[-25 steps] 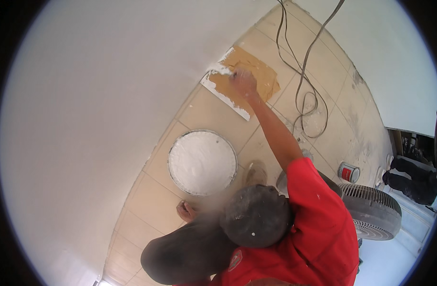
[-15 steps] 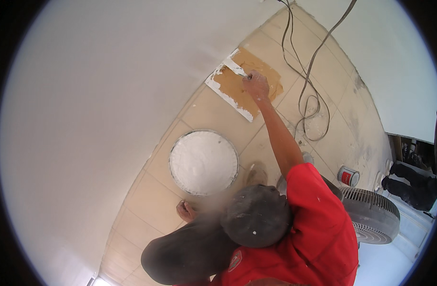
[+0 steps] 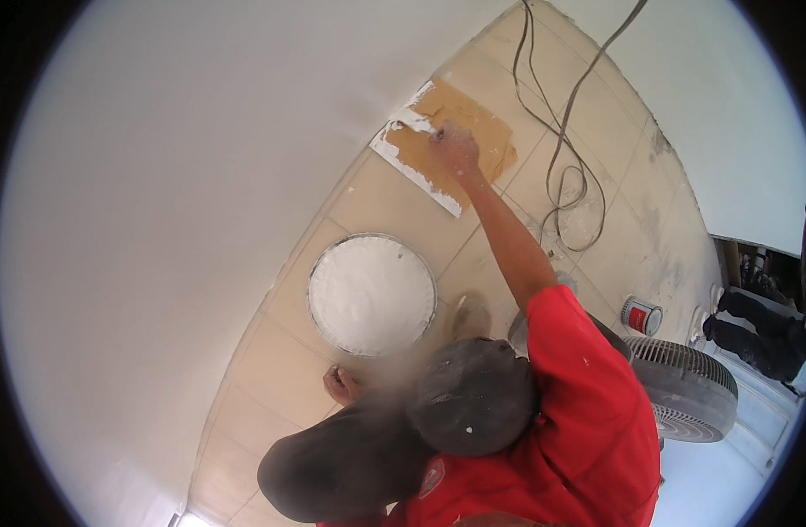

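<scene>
My right hand grips a putty knife, its blade on white compound near the wall-side edge of a tan board on the floor. The board has ragged white compound along its edges. My left hand hangs low beside my dark-trousered leg, fingers curled; what they hold, if anything, is unclear. Near it stands a round container filled almost to the rim with smooth white paste. My red sleeve and dark knee fill the lower middle.
Looped cables lie right of the board on the tiled floor. A paint can and a dusty fan are at the right, beside another person's dark-trousered legs. A white wall runs along the left.
My right hand with the knife moved right across the board, then back toward the left and slightly up since half a second ago. My left hand has barely moved.
</scene>
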`<state>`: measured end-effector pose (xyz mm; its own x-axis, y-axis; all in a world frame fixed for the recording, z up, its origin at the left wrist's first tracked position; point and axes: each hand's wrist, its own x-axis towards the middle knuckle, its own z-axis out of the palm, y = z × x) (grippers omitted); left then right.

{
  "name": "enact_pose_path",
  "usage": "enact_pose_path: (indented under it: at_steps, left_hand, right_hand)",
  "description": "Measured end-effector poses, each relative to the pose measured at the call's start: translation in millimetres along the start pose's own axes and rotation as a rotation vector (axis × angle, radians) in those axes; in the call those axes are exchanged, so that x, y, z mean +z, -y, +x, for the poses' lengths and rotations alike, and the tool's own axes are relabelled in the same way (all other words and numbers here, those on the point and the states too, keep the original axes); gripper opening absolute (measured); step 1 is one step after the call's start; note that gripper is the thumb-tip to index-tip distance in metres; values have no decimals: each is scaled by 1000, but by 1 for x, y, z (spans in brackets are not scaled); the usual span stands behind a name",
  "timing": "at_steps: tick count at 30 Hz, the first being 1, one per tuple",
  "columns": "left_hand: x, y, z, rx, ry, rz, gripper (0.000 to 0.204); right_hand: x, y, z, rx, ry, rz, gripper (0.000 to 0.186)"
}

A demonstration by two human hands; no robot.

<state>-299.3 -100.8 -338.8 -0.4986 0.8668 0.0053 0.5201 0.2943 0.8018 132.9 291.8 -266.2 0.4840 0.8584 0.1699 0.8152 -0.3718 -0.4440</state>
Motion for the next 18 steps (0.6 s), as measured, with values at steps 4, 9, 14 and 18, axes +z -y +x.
enact_pose_path:
  at_steps: [4,9,14,18]
  left_hand:
    - [-1,3,1,27,-11,30,26]
    - [-3,7,0,45,-19,0,25]
    - [3,4,2,51,-1,8,26]
    - [3,7,0,13,-23,5,27]
  right_hand:
    - [-8,-4,7,53,21,15,22]
    - [-6,0,0,-41,18,14,23]
    - [-8,0,-6,-37,50,24,21]
    - [3,37,-36,-190,163,3,20]
